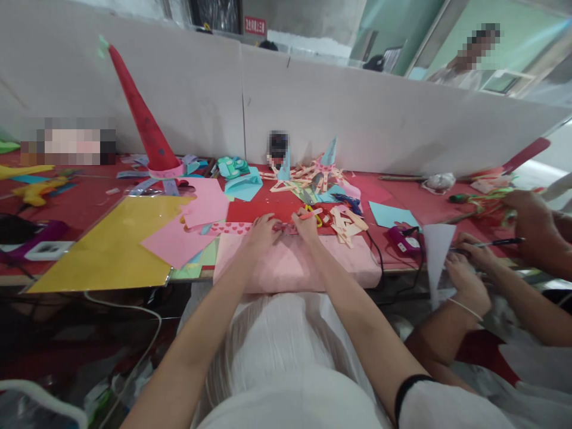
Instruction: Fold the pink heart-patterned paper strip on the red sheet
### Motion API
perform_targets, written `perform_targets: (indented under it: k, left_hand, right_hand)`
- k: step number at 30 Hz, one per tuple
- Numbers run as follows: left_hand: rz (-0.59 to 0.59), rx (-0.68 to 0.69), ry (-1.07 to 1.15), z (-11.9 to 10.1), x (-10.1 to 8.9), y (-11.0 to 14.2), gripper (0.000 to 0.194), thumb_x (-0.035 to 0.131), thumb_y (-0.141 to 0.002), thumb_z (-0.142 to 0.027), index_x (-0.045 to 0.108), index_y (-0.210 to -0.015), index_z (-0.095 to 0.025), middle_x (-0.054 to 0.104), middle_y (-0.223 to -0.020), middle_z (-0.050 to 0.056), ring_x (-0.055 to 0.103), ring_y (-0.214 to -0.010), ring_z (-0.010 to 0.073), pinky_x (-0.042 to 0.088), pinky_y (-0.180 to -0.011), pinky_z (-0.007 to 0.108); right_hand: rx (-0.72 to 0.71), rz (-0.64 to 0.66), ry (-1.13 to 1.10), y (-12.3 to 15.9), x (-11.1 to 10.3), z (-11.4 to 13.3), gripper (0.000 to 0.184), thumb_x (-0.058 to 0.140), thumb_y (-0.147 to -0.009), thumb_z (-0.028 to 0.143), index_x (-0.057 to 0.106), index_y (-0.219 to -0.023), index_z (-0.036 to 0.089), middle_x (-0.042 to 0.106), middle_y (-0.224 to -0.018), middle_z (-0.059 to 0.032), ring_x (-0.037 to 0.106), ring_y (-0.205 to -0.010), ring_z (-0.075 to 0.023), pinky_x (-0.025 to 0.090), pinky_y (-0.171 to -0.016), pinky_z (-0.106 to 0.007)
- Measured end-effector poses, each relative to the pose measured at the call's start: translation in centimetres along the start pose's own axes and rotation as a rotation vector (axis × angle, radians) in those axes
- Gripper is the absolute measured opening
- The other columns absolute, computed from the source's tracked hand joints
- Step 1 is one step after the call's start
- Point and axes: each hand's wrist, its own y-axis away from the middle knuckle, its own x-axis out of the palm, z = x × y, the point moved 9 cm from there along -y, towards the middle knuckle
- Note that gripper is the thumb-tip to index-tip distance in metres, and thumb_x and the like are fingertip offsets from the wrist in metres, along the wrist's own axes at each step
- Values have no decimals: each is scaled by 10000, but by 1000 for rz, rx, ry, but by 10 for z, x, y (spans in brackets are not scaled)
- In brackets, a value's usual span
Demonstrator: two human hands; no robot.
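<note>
Left hand touches heart-patterned strip; right hand holds pen-like stick

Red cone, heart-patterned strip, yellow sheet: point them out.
Red cone [143,116]: head view, middle of its side.
Heart-patterned strip [230,228]: head view, its printed face.
Yellow sheet [117,241]: head view, its flat middle.

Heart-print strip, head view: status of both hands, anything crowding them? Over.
Left hand at heart-print strip's right end. Right hand pinching slim orange item, type unclear. Pale flat sticks piled close on right hand's right.
</note>
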Motion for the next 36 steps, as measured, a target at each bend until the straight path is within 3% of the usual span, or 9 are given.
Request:
perform_targets:
  k: [23, 36]
  left_hand:
    - [18, -2, -23, -3, -1, 0, 276, 534, -850, -258, 649, -1099, -223, 538, -1334, 81, 454, -1273, 213, 317, -1103, 386]
    - [27, -30, 13, -5, -5, 1, 268, 544, -839, -245, 659, -1081, -238, 532, -1347, 71, 461, -1271, 224, 312, -1105, 393]
  right_hand:
    - [-90, -64, 191, 1, -9, 17, 273, 476, -680, 249, 261, -513, 237, 271, -466, 64, 307, -525, -121, 276, -536, -251]
    - [24, 17, 6, 0, -1, 2, 245, 497, -695, 283, 302, -551, 248, 355, -401, 84, 432, -435, -121, 325, -478, -241]
